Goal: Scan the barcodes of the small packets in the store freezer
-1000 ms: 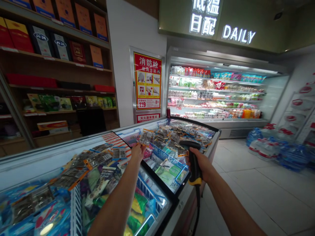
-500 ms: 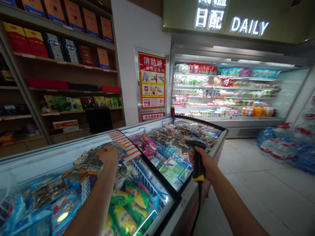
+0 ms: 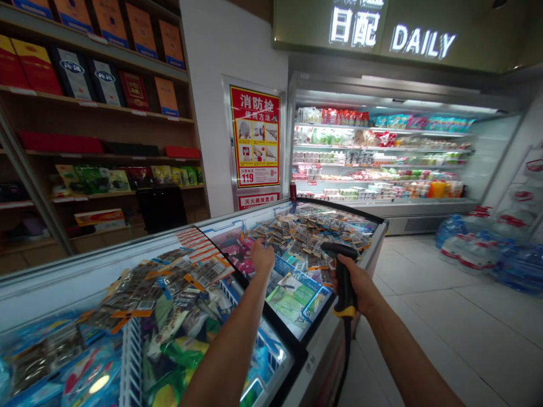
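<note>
My right hand [image 3: 358,282] is wrapped around the handle of a black and yellow barcode scanner [image 3: 344,285], its head pointing left over the freezer. My left hand [image 3: 263,258] is held out above the freezer's dark dividing bar, close to the near edge of a pile of small flat packets [image 3: 303,232] on the far glass. From behind, its fingers are mostly hidden, and whether they hold anything does not show. More flat packets with dark contents and orange ends [image 3: 148,282] lie spread on the near glass lid at the left.
The chest freezer [image 3: 316,353] holds bagged foods in baskets, including green and yellow bags [image 3: 182,356]. The scanner's cable [image 3: 344,362] hangs beside its wall. Shelves with boxes [image 3: 127,90] stand left, a lit refrigerated display [image 3: 382,152] behind, and water bottles [image 3: 470,249] on the floor at right.
My left hand has moved right, from the near packets to beside the far pile. The near packets now lie untouched. My right hand keeps hold of the scanner, and the view has shifted slightly.
</note>
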Motion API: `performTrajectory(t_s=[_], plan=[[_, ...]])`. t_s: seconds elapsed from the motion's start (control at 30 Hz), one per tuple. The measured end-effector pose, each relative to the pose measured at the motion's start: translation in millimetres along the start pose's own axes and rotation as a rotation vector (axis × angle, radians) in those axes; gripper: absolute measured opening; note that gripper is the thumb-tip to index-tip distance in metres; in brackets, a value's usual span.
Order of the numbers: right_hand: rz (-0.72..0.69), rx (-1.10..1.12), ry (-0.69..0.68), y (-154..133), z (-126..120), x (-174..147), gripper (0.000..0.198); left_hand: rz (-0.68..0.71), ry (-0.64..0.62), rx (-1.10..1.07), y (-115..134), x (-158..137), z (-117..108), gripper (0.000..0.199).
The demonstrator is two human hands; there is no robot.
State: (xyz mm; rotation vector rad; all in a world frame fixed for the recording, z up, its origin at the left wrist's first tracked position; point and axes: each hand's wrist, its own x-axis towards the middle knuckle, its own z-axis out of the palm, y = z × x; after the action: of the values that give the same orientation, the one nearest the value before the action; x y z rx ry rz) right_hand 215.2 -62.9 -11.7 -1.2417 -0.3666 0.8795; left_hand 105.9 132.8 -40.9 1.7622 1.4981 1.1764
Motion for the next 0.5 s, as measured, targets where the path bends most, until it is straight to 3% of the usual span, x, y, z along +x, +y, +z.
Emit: performTrajectory(t_s=[0.1, 0.23, 0.37, 0.5], plan=[[-0.013, -0.006, 0.051, -4.7, -10.1, 2.3, 0.021, 0.004, -0.193, 0.047, 10.0, -5.9, 47.5, 0.034], [0.007, -0.007, 0.100, -12.1, -24.3, 4.6, 0.023, -0.034, -0.348, 0.083, 17.4, -6.3, 80.9, 0.037], [0.048, -0.029, 0.131, -13.7, -29.2, 3.2, 0.022, -0.107, -0.460, 0.034, 17.2, 3.5, 88.0, 0.031], [0.080, -0.051, 0.058, -4.0, -16.4, -2.5, 0.023, -0.198, -0.547, -0.126, 6.3, 12.1, 74.2, 0.031]])
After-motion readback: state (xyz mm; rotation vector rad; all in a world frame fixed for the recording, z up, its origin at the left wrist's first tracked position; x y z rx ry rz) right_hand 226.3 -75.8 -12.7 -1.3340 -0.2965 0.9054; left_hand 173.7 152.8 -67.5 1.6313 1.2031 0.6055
